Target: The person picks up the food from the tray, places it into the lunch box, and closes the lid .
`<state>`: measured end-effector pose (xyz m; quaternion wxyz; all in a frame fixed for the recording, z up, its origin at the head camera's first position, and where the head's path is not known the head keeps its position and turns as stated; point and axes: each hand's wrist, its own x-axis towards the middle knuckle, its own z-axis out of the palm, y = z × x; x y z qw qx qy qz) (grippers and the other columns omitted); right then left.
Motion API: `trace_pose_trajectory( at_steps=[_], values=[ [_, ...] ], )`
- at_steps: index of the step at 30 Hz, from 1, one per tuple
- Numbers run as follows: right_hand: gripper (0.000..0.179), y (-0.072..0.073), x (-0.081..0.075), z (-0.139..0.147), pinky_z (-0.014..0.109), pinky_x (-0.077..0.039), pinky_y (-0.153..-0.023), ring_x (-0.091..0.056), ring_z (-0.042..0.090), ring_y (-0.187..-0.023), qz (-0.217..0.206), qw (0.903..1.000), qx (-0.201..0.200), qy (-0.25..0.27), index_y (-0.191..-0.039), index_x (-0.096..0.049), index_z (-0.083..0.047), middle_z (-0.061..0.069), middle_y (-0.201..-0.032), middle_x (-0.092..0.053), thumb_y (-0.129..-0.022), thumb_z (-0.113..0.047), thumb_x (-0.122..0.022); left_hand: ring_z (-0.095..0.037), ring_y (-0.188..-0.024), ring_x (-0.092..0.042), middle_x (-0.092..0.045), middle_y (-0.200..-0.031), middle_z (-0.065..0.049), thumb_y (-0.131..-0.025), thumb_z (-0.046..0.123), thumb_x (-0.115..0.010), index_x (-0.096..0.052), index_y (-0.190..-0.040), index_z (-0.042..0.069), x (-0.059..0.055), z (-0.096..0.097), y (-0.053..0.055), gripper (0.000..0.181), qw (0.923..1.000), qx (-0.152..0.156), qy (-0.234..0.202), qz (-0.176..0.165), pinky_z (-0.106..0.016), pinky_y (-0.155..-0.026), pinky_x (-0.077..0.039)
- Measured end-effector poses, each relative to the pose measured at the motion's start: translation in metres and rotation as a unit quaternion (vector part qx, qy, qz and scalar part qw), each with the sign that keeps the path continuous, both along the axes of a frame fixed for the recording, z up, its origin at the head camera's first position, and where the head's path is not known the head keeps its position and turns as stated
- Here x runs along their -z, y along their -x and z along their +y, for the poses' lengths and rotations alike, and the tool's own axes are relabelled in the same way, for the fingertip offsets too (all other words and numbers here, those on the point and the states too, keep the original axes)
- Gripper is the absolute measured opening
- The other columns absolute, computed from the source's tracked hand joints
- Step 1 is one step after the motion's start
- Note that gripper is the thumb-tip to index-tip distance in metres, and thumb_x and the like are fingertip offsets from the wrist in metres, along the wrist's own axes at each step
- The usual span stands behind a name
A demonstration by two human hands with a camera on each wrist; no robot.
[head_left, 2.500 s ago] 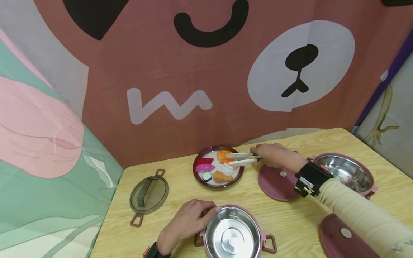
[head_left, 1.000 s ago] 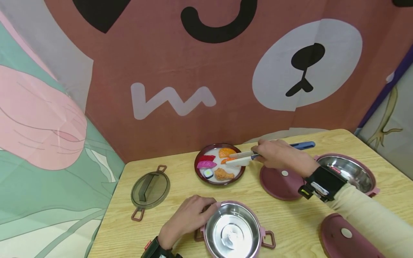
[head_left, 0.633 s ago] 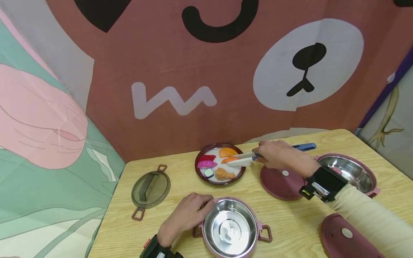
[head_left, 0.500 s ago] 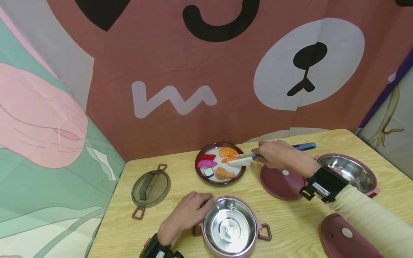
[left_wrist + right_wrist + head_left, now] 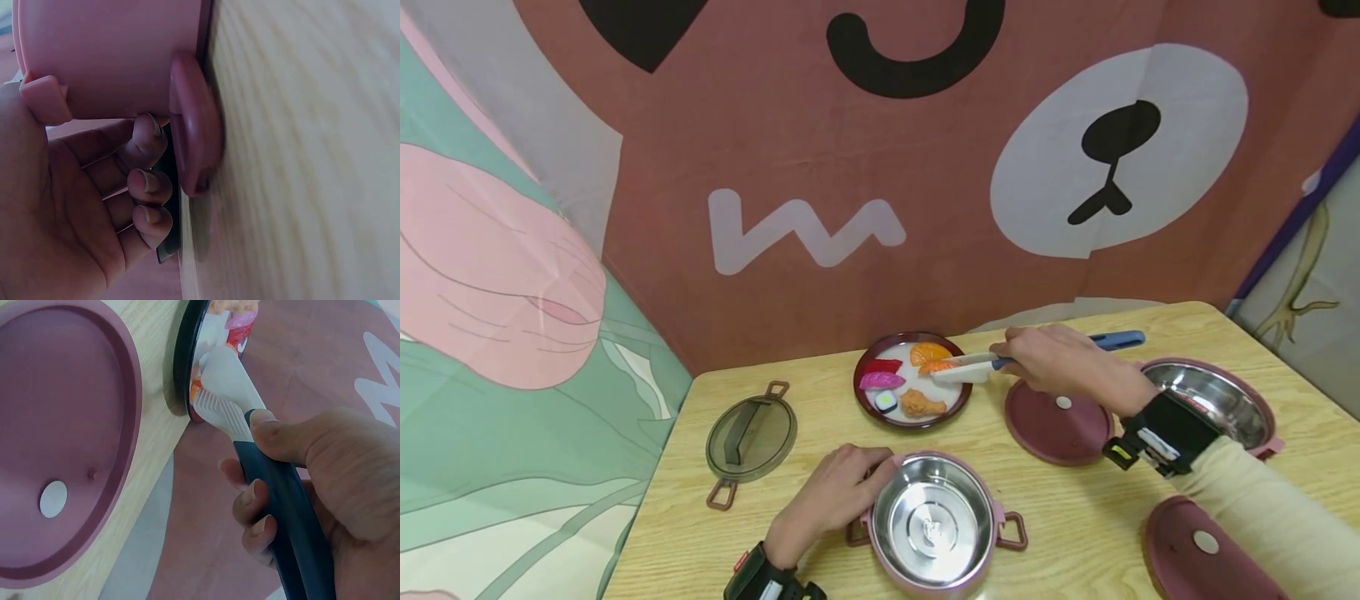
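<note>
My right hand [image 5: 1060, 362] grips a pair of tongs [image 5: 281, 500] with blue handles and white tips. The tips reach over the right side of a dark red plate [image 5: 857, 407] and lie at an orange-and-white sushi piece [image 5: 934, 367], partly hidden by them. Also on the plate are an orange piece [image 5: 928, 353], a red piece [image 5: 880, 367], a magenta piece [image 5: 882, 381], a small roll [image 5: 885, 402] and a fried chicken piece [image 5: 922, 403]. My left hand [image 5: 838, 492] holds a pink steel-lined pot [image 5: 932, 533] at its left rim, fingers bent along the outer wall.
A see-through lid with brown handles [image 5: 751, 437] lies at the left. Two maroon lids, one near the plate [image 5: 1058, 425] and one at the front right [image 5: 1202, 558], rest on the wooden table [image 5: 820, 408]. A second steel pot [image 5: 1217, 404] stands behind my right forearm.
The tongs' tips have come closer together at the orange-and-white sushi and shifted slightly right. The pot under my left hand has slid a little left and toward the plate.
</note>
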<state>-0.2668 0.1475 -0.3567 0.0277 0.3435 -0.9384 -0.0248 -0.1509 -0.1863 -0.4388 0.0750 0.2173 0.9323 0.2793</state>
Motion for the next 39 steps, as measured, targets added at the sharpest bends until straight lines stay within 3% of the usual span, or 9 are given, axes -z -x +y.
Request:
trace_pose_trajectory(
  at_steps=[7, 17, 22, 31, 39],
  values=[
    [0.03, -0.007, -0.008, 0.006, 0.024, -0.034, -0.048, -0.044, 0.011, -0.057, -0.013, 0.9997, 0.012, 0.019, -0.124, -0.072, -0.017, -0.001, -0.083, -0.055, -0.096, -0.026, -0.074, -0.004, -0.07, -0.055, -0.055, -0.068, 0.015, -0.107, 0.058, -0.034, -0.064, -0.085, 0.034, 0.002, -0.003, 0.0, 0.044, 0.9999, -0.003, 0.005, 0.015, -0.025, -0.071, -0.043],
    [0.029, -0.018, -0.022, 0.004, 0.024, -0.035, -0.051, -0.044, 0.009, -0.061, 0.021, 0.9984, -0.022, 0.048, -0.123, -0.073, -0.015, -0.002, -0.087, -0.059, -0.095, -0.022, -0.075, -0.005, -0.07, -0.054, -0.052, -0.064, 0.014, -0.108, 0.056, -0.036, -0.062, -0.082, 0.033, 0.002, -0.008, 0.004, 0.044, 0.9993, -0.015, 0.011, 0.031, -0.026, -0.07, -0.042],
    [0.031, -0.028, -0.033, 0.001, 0.022, -0.035, -0.052, -0.043, 0.008, -0.06, 0.016, 0.9975, -0.028, 0.063, -0.125, -0.073, -0.016, -0.004, -0.086, -0.057, -0.095, -0.021, -0.075, -0.004, -0.064, -0.053, -0.048, -0.059, 0.014, -0.108, 0.056, -0.036, -0.06, -0.077, 0.032, 0.002, -0.008, 0.008, 0.046, 0.999, -0.016, 0.01, 0.039, -0.024, -0.065, -0.042],
    [0.035, -0.047, -0.045, -0.005, 0.021, -0.032, -0.049, -0.039, 0.004, -0.054, 0.027, 0.9957, -0.05, 0.074, -0.13, -0.071, -0.018, -0.007, -0.085, -0.052, -0.096, -0.021, -0.073, -0.006, -0.071, -0.055, -0.052, -0.065, 0.013, -0.108, 0.057, -0.033, -0.064, -0.084, 0.032, 0.003, -0.008, 0.007, 0.046, 0.9995, -0.015, 0.01, 0.027, -0.027, -0.071, -0.043],
    [0.036, -0.067, -0.059, -0.013, 0.021, -0.035, -0.051, -0.04, 0.003, -0.057, 0.026, 0.9954, -0.065, 0.066, -0.129, -0.072, -0.021, -0.007, -0.092, -0.06, -0.094, -0.024, -0.076, -0.005, -0.074, -0.057, -0.057, -0.07, 0.014, -0.109, 0.056, -0.031, -0.065, -0.087, 0.032, 0.003, -0.01, 0.006, 0.047, 0.9994, -0.019, 0.013, 0.025, -0.029, -0.075, -0.045]
  ],
)
